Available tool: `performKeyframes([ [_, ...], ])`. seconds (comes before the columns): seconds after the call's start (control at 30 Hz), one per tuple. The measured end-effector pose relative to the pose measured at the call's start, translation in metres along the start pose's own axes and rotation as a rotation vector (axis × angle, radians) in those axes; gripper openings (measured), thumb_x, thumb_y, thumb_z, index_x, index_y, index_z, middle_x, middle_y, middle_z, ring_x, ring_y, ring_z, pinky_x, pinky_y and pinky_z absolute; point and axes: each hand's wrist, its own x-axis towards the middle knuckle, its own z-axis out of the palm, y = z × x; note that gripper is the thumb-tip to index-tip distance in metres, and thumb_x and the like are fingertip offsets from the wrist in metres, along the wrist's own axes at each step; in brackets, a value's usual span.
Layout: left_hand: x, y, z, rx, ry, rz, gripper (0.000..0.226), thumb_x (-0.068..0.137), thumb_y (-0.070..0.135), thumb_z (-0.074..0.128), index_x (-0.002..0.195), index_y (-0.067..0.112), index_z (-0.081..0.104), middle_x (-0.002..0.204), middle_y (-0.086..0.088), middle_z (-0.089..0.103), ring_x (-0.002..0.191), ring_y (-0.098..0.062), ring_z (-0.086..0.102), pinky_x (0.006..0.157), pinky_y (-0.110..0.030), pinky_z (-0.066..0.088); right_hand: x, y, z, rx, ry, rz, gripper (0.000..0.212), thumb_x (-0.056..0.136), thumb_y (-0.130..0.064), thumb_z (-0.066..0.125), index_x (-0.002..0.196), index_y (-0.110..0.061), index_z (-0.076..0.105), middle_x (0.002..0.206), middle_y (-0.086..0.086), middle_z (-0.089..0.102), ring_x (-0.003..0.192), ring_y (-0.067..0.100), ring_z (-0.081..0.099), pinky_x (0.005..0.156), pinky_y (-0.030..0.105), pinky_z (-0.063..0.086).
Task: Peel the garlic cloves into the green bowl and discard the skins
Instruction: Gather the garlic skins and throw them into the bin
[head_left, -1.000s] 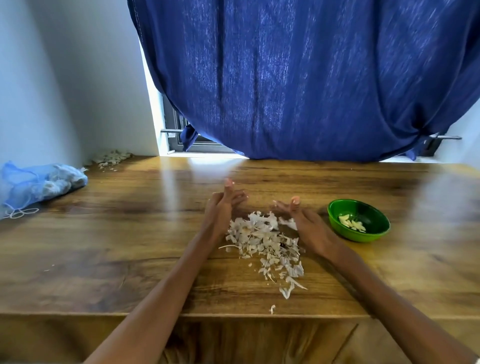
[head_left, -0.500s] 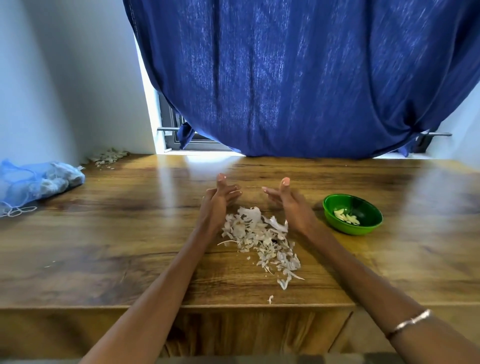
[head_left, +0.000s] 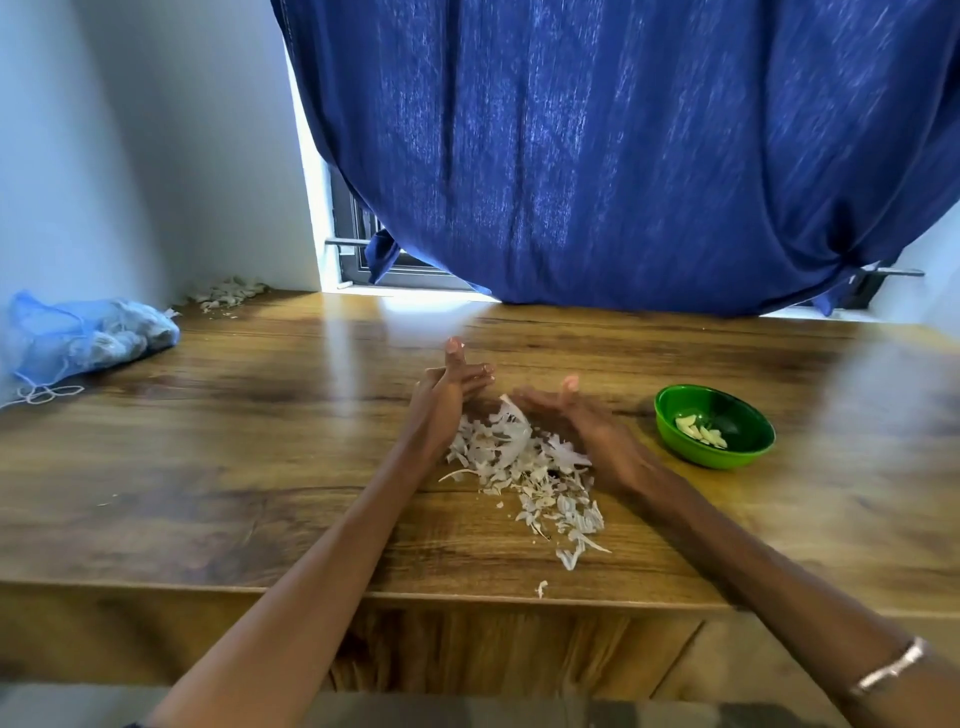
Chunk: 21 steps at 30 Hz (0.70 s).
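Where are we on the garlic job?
Done: peeled cloves lie in the green bowl. In hand: left hand and right hand, fingers straight, flank the skin pile on the table. Left: discarding the skins, including strays near the table edge.

— What carries everything?
— A wooden tabletop, dark-grained and glossy.
— What lies on it?
— A heap of garlic skins near the front edge, one stray flake right at that edge. To the right, a green bowl. Far left, a blue mesh bag, and more skins in the back corner.
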Motion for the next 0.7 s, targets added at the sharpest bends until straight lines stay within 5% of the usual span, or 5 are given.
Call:
performKeyframes([
  [0.27,-0.002,-0.001,0.004,0.036,-0.104,0.013,0.076,0.108,0.049,0.012,0.122,0.0,0.068,0.121,-0.017,0.071,0.11,-0.021,0.07,0.087,-0.019,0.056,-0.052,0.004,0.023,-0.095,0.231,0.123,0.077,0.095,-0.065,0.004,0.158,-0.026,0.027,0.159,0.008,0.038,0.148,0.025,0.033,0.117,0.041,0.025],
  [0.4,0.001,-0.003,0.002,-0.031,-0.081,0.013,0.078,0.108,0.05,0.012,0.112,0.001,0.072,0.114,-0.021,0.073,0.106,-0.028,0.072,0.096,-0.036,0.058,-0.019,0.009,0.054,-0.034,0.315,0.107,0.123,0.068,-0.098,-0.009,0.152,-0.022,0.037,0.107,-0.003,0.062,0.107,0.018,0.05,0.094,0.036,0.04],
  [0.47,0.002,-0.003,0.001,-0.067,-0.075,-0.001,0.077,0.107,0.052,0.013,0.106,0.004,0.073,0.113,-0.022,0.073,0.105,-0.029,0.072,0.102,-0.045,0.054,0.001,0.011,0.061,0.025,0.362,0.124,0.123,0.07,-0.096,-0.01,0.15,-0.015,0.037,0.128,0.011,0.06,0.115,0.019,0.047,0.101,0.041,0.037],
  [0.6,-0.001,-0.002,0.0,-0.098,-0.071,-0.01,0.08,0.107,0.053,0.012,0.113,-0.003,0.07,0.114,-0.023,0.072,0.107,-0.028,0.072,0.104,-0.042,0.053,-0.004,-0.002,0.047,0.056,0.414,0.119,0.102,0.081,-0.089,0.0,0.147,-0.021,0.038,0.131,0.004,0.054,0.134,0.032,0.046,0.114,0.06,0.034],
  [0.7,0.002,-0.004,-0.001,-0.103,-0.071,-0.004,0.084,0.104,0.058,0.015,0.119,-0.005,0.068,0.114,-0.022,0.073,0.106,-0.027,0.073,0.102,-0.041,0.054,-0.035,-0.007,0.039,-0.2,0.406,0.092,0.093,0.086,-0.081,-0.001,0.162,-0.026,0.003,0.169,0.004,0.011,0.156,0.029,0.001,0.125,0.054,0.005],
])
